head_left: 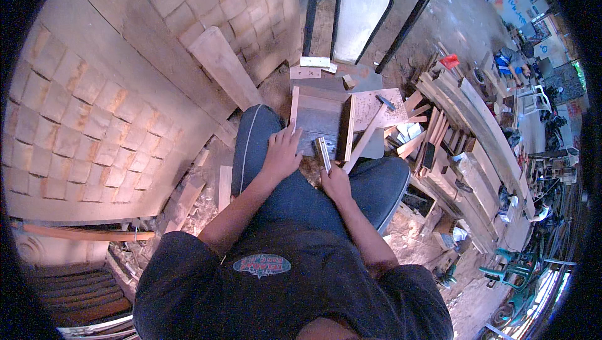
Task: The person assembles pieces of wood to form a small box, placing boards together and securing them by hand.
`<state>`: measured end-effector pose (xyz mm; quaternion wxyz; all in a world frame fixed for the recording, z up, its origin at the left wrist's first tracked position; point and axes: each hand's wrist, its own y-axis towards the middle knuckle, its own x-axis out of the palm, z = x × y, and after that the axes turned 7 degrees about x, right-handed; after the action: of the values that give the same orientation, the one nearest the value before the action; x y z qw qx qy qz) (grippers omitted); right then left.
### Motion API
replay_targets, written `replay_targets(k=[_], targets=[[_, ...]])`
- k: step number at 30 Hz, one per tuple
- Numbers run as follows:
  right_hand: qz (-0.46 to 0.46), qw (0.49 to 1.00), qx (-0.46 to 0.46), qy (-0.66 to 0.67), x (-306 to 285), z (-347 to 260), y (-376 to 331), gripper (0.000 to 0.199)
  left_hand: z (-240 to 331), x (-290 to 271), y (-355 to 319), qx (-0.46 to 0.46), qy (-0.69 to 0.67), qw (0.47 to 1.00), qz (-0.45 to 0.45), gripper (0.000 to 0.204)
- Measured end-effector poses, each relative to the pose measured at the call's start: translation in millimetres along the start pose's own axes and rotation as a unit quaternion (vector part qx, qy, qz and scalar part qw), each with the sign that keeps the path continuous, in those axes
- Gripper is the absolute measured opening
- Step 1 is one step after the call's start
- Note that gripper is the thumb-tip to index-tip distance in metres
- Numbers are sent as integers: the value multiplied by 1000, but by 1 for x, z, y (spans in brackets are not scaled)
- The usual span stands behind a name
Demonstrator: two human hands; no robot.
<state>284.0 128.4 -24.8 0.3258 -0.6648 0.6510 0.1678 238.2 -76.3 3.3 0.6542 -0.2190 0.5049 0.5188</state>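
The left hand (283,152) is laid at the left wall of the box (321,113), set before the lap (295,205); its grip cannot be told. At the near end, a strip (322,150) is clamped in the right hand (336,182). Farther right, a hammer (370,131) is seen over a board (382,116).

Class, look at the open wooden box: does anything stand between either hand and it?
Nothing visible blocks the left hand, at the left side of the wooden box. Between the right hand and the box stands only the narrow piece that hand holds. The hammer lies to the box's right.
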Motion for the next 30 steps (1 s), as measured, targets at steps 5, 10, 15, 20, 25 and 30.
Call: replay_targets(k=[5,10,15,20,25,30], targets=[[-2,995,0,-101,-3,-8,-3,33,1,2,-1,-15,12,999,-27,67],[-43,991,46,-116,-4,-10,-2,31,2,-1,-1,-6,5,999,-32,64],[-15,996,38,-75,-2,-8,0,33,4,-3,-4,-11,-4,1000,-22,62],[-26,996,31,-82,-2,-7,-1,32,2,2,-4,-28,-1,999,-30,60],[-56,992,41,-110,1,-4,0,33,2,7,-5,-14,-3,1000,-21,58],[-32,990,27,-135,5,4,2,35,3,7,-9,-19,4,1000,-15,56]])
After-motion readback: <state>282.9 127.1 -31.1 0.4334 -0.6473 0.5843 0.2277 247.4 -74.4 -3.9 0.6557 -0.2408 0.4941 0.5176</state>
